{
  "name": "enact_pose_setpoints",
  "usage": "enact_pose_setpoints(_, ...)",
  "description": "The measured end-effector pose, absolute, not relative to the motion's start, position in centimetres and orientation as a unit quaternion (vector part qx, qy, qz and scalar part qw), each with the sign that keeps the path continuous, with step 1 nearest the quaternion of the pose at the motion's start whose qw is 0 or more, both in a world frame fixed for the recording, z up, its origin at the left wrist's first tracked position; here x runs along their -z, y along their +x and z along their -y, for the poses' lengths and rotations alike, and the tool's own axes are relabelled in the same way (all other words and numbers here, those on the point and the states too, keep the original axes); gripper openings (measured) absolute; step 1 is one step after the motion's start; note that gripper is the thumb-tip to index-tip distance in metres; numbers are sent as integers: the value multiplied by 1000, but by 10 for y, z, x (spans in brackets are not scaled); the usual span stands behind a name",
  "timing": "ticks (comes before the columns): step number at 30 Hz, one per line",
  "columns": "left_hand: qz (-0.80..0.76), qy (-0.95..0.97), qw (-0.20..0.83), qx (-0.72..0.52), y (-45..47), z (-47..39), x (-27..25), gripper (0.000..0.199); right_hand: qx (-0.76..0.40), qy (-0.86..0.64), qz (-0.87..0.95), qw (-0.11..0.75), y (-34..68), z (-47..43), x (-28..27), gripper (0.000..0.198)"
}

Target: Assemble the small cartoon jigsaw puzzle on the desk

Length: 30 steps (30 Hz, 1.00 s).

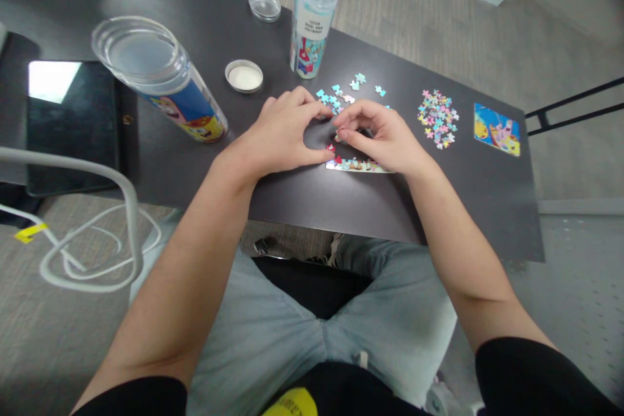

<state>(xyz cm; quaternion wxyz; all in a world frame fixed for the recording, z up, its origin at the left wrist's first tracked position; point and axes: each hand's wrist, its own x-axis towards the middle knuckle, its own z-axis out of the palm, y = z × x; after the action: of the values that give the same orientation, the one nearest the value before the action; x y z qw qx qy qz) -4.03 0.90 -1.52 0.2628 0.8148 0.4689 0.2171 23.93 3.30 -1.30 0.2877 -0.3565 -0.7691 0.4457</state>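
Strip (358, 166) of joined puzzle pieces was laid near the front edge of the table (312, 198), between the hands; its right end was partly covered by the right hand (377, 136). A small piece (337, 136) was pinched between the right thumb and fingers, just above the strip's left part; its print could not be made out. Left hand (287, 133) was set palm down, thumb and index spread wide, nothing seen gripped. Left thumb tip was placed at the strip's left end, beside red-printed bits; left index was held by the loose pieces (335, 102), mostly blue, scattered beyond both hands. Mixed-colour pile (439, 118) was kept apart, right of the right hand, with the picture card (497, 130) laid flat farther right. Clear-topped jar (314, 26) was stood behind the loose pieces, uncapped; blue jar (188, 104) was stood left of the left hand, also uncapped. Two lids (244, 78) were laid between the jars. Tablet (73, 123) was seen at far left, partly crossed by the cable (131, 227).
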Motion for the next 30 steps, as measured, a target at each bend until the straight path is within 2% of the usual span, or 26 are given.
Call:
enact_pose_setpoints(2, -470, 815, 261, -216, -40, -9, 16, 65, -454, -375, 756, 286, 240, -33, 13, 58)
enact_pose_setpoints(4, -469, 815, 264, -216, -40, -9, 15, 66, -450, -385, 752, 290, 241, -32, 13, 57)
enact_pose_setpoints(8, -463, 815, 271, -218, -41, -9, 14, 65, -426, -373, 772, 289, 243, -33, 10, 29)
enact_pose_setpoints(11, -464, 814, 270, -219, -41, -9, 13, 63, -390, -371, 797, 274, 246, -34, 9, 21)
enact_pose_setpoints(18, -468, 816, 268, -209, -41, -8, 12, 62, -404, -354, 786, 306, 250, -38, 21, 31)
enact_pose_setpoints(30, -470, 813, 266, -217, -40, -8, 12, 54, -407, -334, 796, 298, 241, -34, 22, 25)
